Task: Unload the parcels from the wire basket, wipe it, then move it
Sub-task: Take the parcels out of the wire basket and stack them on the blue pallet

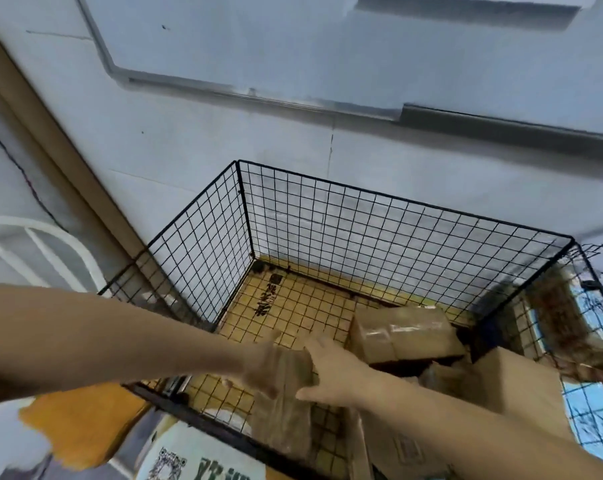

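- Head cam, the only view I have: wire basket (327, 216), black mesh, open top, back side hard against a pale wall (224, 150).
- Basket floor shows a yellowish cardboard liner (293, 306) with black printed characters. Grid lines run across it; I can't tell if it lies above or below the mesh.
- In the basket: taped box (404, 336) toward the back right, tilted. Large carton (521, 386) is just beside it, by the right wall and nearer me.
- Brown packet (282, 420) stands roughly on end at the near side, between both hands. I can't tell if it's resting on the floor or lifted.
- Left hand (272, 372): motion-blurred, on the packet's upper left. I can't tell whether the fingers are curled round it.
- Right hand (334, 372): forefinger and thumb straight and spread, touching the packet's right edge, not wrapped round it. Other fingers hidden.
- Both forearms are bare and reach in over the near rim.
- Outside: white curved frame (33, 237) at left, orange sheet (82, 424) and printed box (189, 459) with a QR code below the near rim, blue patterned surface (591, 407) seen through the right mesh.
- Conduit (196, 85) runs along the wall above the basket.
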